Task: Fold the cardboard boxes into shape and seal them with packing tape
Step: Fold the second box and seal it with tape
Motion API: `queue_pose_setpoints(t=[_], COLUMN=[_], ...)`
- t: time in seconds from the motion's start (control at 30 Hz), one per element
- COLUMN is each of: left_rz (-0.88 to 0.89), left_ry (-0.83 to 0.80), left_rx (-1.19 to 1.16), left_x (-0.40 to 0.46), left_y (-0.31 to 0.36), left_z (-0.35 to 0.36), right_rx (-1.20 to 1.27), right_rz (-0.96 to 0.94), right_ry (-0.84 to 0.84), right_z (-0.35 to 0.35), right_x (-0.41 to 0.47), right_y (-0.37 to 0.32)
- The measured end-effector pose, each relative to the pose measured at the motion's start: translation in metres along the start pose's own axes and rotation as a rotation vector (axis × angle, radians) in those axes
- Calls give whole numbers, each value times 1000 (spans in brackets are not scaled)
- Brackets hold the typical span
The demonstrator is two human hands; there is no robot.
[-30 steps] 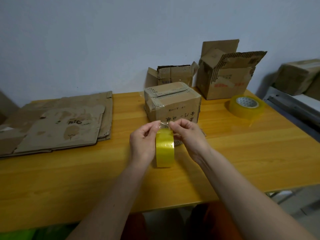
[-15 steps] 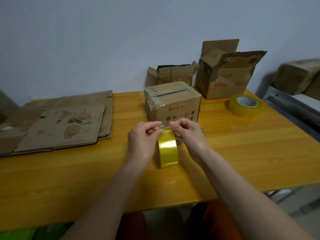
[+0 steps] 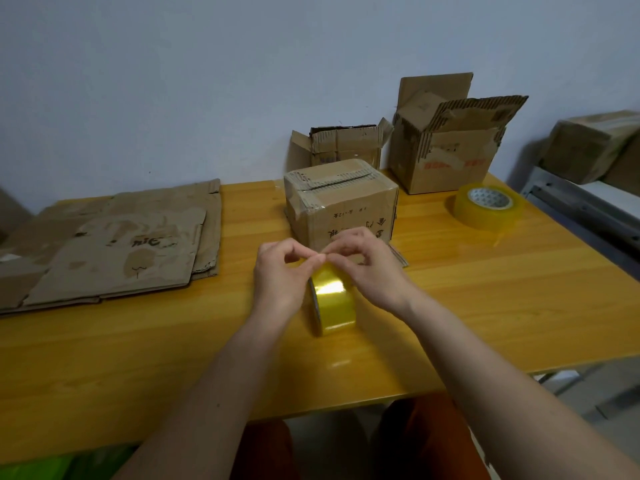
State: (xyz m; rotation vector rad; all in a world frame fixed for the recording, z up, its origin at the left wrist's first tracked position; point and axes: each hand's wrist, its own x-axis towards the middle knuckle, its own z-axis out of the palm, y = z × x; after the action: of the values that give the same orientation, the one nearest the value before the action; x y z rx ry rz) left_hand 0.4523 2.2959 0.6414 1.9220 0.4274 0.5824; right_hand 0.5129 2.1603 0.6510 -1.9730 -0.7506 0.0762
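A roll of yellow packing tape (image 3: pixel 333 303) stands on edge on a wooden table (image 3: pixel 485 306), between a person's two hands. The left hand (image 3: pixel 281 276) and the right hand (image 3: pixel 367 266) both curl their fingers in, their fingertips meeting in a pinch at the top of the roll. Just behind the hands sits a folded cardboard box (image 3: pixel 341 202) with its top flaps closed, flattened cardboard (image 3: pixel 114 251) lies to the left, and a second tape roll (image 3: pixel 489 210) lies flat at the right.
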Motion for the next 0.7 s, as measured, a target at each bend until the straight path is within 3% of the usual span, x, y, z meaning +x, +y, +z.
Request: queue_pose_setpoints(t=[0.1,0.17,0.27,0.33,0.4,0.47,0.57,0.7], left_rz=[-88,-127,-180,-189,-177,-126,-30,75], left_ry=[-23,6,57,65,22,-16,-2,-43], left_rx=[-172,-244,-345,-422,-484,-447,-237,-4], left_x=[-1,-1,0,0,-2,-3,-2,-2], left_y=[-1,0,5,12,20,26,26,13], left_z=[3,6,16,27,43,57,70,80], right_rx=[-32,72,111,139,148,-114,-752,-1061], right_rz=[33,95,286,301,265,224,239,348], right_ry=[49,68,-84,-204,-174,-92,43,-31], right_z=[-2,-5,-20,-32,-45,-57,-78,-102], right_x=[0,-4,-10,-17,-22,-24,-29,-39], right_y=[1,-1,-2,0,0,5,22,63])
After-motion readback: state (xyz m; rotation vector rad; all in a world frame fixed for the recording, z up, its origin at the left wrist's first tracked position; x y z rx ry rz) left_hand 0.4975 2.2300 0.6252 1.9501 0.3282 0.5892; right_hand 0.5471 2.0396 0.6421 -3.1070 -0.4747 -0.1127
